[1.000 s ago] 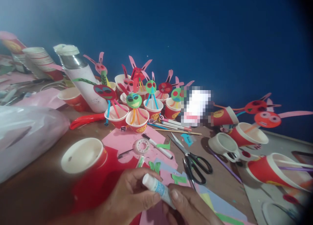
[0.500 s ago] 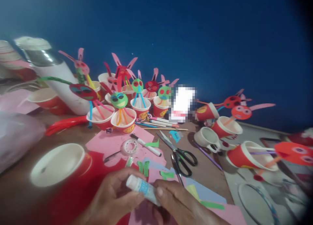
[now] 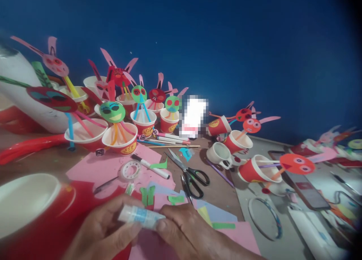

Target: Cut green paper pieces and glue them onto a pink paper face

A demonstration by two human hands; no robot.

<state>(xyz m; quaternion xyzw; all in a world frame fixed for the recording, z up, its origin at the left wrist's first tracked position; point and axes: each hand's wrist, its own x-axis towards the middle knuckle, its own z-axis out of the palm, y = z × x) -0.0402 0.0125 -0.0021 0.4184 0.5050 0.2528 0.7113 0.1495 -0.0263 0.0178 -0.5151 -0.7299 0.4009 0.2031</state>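
A white glue stick (image 3: 140,216) with a blue label lies almost level between my two hands. My left hand (image 3: 106,226) grips its left end, thumb in front. My right hand (image 3: 189,228) has thumb and fingers closed round the other end, which they partly cover. Below and behind the hands spread pink paper (image 3: 152,241) and red paper (image 3: 82,199). Just beyond lie green paper strips (image 3: 147,196), a tape roll (image 3: 130,170), a black-and-white marker (image 3: 151,166) and black-handled scissors (image 3: 188,172).
Red paper cups (image 3: 120,143) with paper-faced figures line the back. A large white-rimmed cup (image 3: 25,203) stands near left. To the right are a white mug (image 3: 219,154), a tilted cup (image 3: 258,169), a bangle (image 3: 266,218) and a phone (image 3: 307,190). A blue wall (image 3: 226,45) rises behind.
The view has swung right, so the table things sit further left and more shows at the right. The glue stick is turned nearer to level, still in both hands.
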